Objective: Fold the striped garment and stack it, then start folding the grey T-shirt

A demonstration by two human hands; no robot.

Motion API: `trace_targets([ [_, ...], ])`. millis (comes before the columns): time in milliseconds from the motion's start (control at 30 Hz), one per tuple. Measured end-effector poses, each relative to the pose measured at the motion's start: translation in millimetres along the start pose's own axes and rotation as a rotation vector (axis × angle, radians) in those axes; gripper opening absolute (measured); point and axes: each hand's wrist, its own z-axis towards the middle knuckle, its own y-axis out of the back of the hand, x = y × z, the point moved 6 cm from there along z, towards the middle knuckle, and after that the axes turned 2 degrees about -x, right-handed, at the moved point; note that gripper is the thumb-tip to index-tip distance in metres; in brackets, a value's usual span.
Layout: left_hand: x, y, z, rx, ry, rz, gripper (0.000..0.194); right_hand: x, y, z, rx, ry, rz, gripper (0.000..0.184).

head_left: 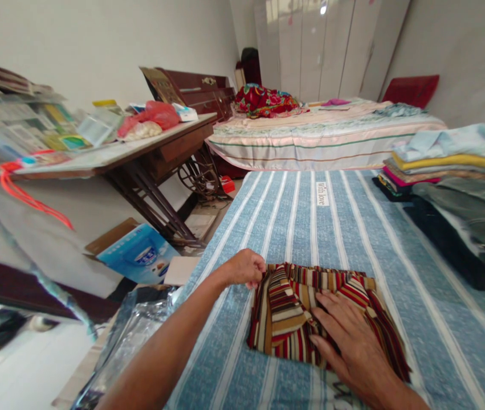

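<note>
A folded garment (293, 307) with red, tan, black and cream stripes lies on a blue-and-white striped cover (276, 222). Its far edge looks gathered, and a loose fold lies across its middle. My left hand (244, 269) is closed at the far left corner of the garment, the fingers curled around its edge; the fingertips are partly hidden. On the right half, my right hand (351, 333) rests flat, palm down, with its fingers spread over the cloth.
To the right stand a stack of folded clothes (451, 156) and dark grey folded garments (477, 222). A cluttered sewing-machine table (174, 134) is at the left, above a blue box (139, 253) and clear plastic wrapping (135, 330). A made bed (323, 139) lies beyond.
</note>
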Motion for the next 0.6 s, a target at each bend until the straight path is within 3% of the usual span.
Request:
trace_targets([
  [100, 1.2, 2.6, -1.9, -0.024, -0.006, -0.023, 0.013, -0.4, 0.5, 0.2, 0.003, -0.010, 0.008, 0.032],
  [333, 2.9, 0.2, -4.2, 0.067, -0.035, -0.215, 0.015, 1.2, 3.7, 2.7, 0.004, -0.022, 0.022, 0.030],
  [600, 9.5, -2.4, 1.3, -0.068, -0.074, -0.276, 0.024, 1.4, 3.7, 3.7, 0.006, -0.016, 0.004, 0.030],
])
